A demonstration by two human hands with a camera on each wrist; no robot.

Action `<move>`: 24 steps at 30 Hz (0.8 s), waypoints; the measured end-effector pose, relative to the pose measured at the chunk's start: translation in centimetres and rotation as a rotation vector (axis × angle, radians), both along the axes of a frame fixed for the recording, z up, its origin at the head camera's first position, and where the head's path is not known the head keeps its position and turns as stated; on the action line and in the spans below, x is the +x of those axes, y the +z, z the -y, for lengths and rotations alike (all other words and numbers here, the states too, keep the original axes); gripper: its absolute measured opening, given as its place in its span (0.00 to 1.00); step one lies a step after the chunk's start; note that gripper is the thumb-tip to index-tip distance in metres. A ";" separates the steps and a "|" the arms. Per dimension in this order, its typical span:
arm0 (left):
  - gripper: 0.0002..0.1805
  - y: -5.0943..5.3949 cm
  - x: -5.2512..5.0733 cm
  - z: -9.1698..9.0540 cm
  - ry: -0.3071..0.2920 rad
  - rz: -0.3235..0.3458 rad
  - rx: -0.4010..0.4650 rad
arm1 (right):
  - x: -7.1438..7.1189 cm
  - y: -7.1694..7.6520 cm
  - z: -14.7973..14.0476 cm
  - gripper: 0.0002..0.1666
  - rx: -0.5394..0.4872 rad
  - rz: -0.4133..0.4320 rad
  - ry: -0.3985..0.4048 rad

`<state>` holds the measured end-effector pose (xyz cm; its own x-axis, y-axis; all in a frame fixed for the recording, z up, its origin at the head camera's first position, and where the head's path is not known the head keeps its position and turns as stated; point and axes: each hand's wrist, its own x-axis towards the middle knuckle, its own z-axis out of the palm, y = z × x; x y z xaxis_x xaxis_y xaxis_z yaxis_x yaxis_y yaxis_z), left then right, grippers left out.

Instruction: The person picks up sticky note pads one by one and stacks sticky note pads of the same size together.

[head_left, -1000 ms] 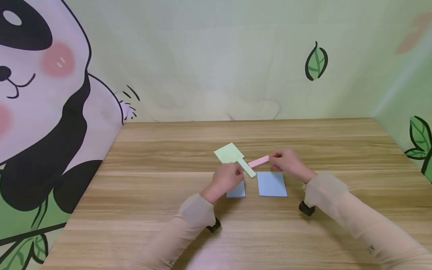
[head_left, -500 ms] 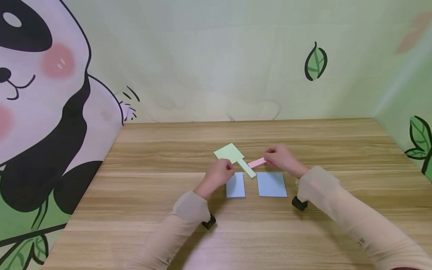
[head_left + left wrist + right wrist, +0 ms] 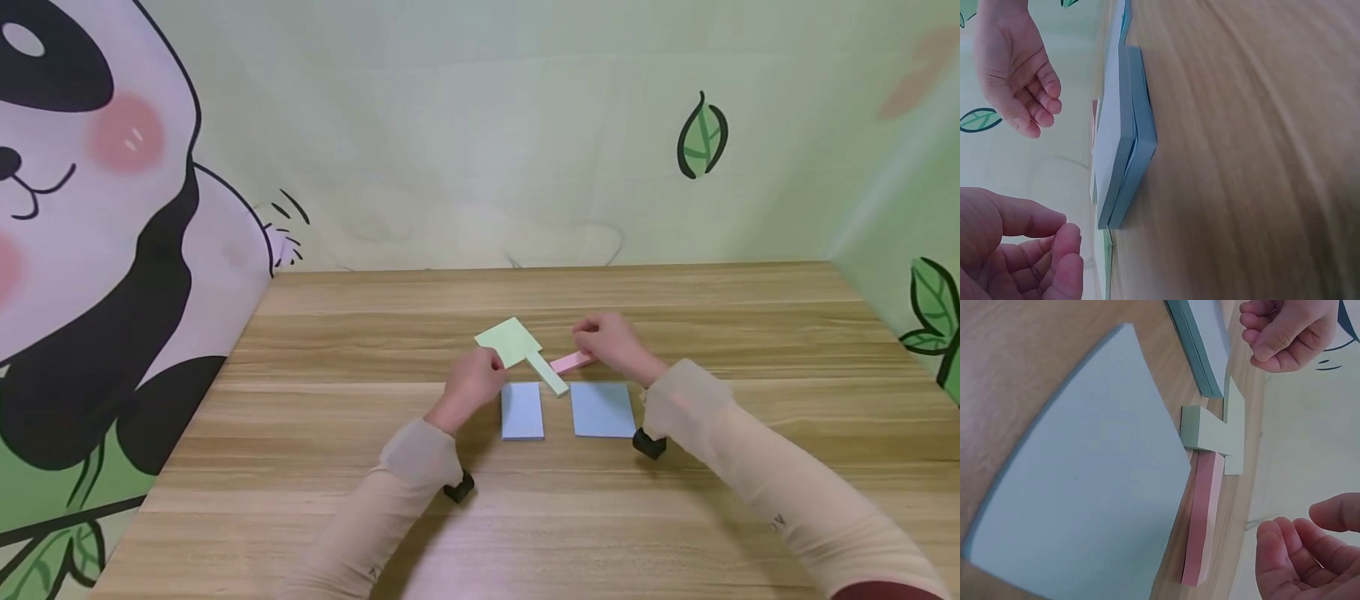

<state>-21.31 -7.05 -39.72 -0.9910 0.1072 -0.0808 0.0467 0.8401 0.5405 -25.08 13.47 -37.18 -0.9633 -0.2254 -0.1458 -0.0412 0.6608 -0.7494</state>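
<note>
Fingers (image 3: 1272,556) loosely bent, left hand (image 3: 471,385) hung empty near a blue pad (image 3: 522,414), right hand (image 3: 613,342) empty near a pink strip (image 3: 570,362).

One strip (image 3: 1201,519) is pink, the tabletop (image 3: 570,517) streaked brown.

Gap btw the narrow blue pad (image 3: 522,412) and wider blue pad (image 3: 603,409) is passable from the near side — but the pale green strip (image 3: 547,373) blocks its far end. Pink strip (image 3: 572,362) bars the way behind the wider blue pad, w/ R hand (image 3: 611,342) close by. Nearside tabletop (image 3: 570,517) — wide room.
</note>
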 end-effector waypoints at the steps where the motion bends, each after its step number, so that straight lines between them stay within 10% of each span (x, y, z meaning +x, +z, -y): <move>1: 0.04 0.0 -0.1 0.0 0.002 -0.009 -0.008 | 0.0 0.0 0.1 0.18 -0.008 0.000 -0.005; 24: 0.09 -0.6 -1.1 0.3 0.046 -0.004 -0.086 | -1.4 -1.4 1.9 0.15 -0.010 0.022 -0.068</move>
